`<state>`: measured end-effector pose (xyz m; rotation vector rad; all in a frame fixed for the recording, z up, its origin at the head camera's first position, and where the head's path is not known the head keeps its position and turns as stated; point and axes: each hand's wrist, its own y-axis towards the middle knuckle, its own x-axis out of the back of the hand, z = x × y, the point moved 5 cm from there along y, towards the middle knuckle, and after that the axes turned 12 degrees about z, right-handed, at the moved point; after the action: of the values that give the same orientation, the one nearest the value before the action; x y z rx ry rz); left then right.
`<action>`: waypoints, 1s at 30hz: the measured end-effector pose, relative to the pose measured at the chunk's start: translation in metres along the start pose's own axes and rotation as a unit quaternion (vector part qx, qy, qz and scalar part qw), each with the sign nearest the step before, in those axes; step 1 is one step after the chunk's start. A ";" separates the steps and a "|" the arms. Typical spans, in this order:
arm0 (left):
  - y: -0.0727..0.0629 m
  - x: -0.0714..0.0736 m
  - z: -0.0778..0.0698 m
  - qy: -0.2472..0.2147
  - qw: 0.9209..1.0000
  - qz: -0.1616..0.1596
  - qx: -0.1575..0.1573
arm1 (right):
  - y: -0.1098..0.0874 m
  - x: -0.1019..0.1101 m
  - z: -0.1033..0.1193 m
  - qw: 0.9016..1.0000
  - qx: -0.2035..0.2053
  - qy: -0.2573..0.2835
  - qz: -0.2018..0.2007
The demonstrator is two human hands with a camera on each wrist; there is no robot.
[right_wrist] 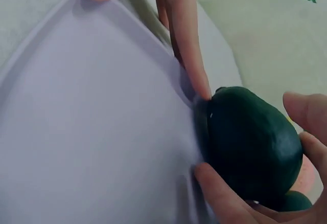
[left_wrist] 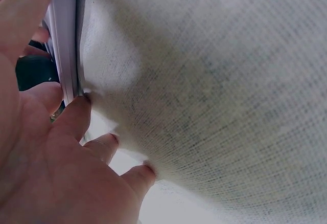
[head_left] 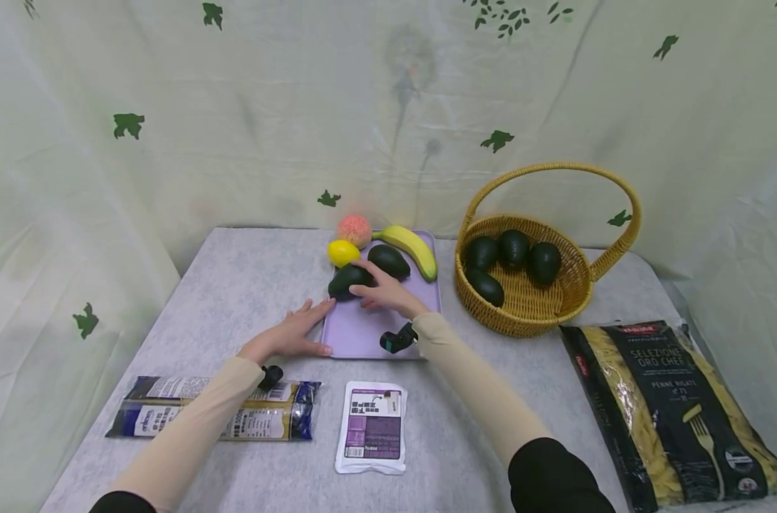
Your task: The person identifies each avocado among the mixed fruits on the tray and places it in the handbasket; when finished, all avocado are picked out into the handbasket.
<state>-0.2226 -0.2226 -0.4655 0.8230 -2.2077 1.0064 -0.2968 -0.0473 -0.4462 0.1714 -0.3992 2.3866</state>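
On the purple tray (head_left: 362,335), my right hand (head_left: 388,293) grips a dark green avocado (head_left: 346,281) near the left edge. In the right wrist view the thumb and fingers lie on opposite sides of that avocado (right_wrist: 253,144). A second avocado (head_left: 389,262) lies just behind it. My left hand (head_left: 292,333) rests at the tray's left side with fingers spread, thumb by the near corner and index fingertip along the edge. Seen from the left wrist, its fingertips press on the tablecloth (left_wrist: 204,106) beside the tray wall (left_wrist: 64,40).
A banana (head_left: 412,249), a yellow lemon (head_left: 343,253) and a pink peach (head_left: 354,231) sit at the tray's far end. To the right stands a wicker basket (head_left: 523,324) holding several avocados. Pasta packs (head_left: 215,410), a white-purple pouch (head_left: 372,427) and a large penne bag (head_left: 676,420) lie nearer.
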 end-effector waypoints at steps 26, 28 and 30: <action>0.000 0.002 -0.002 0.023 1.000 -0.009 -0.015 | -0.059 0.054 -0.001 0.992 0.064 0.094 -0.047; 0.000 0.002 -0.002 0.029 0.999 -0.008 -0.014 | -0.068 0.061 -0.003 0.993 0.062 0.094 -0.038; 0.001 0.003 -0.002 0.033 0.999 -0.007 -0.012 | -0.079 0.066 -0.002 0.992 0.061 0.106 -0.033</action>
<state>-0.2243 -0.2215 -0.4626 0.7832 -2.1513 0.9838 -0.2936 0.0511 -0.4140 -0.0137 -0.1459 2.3357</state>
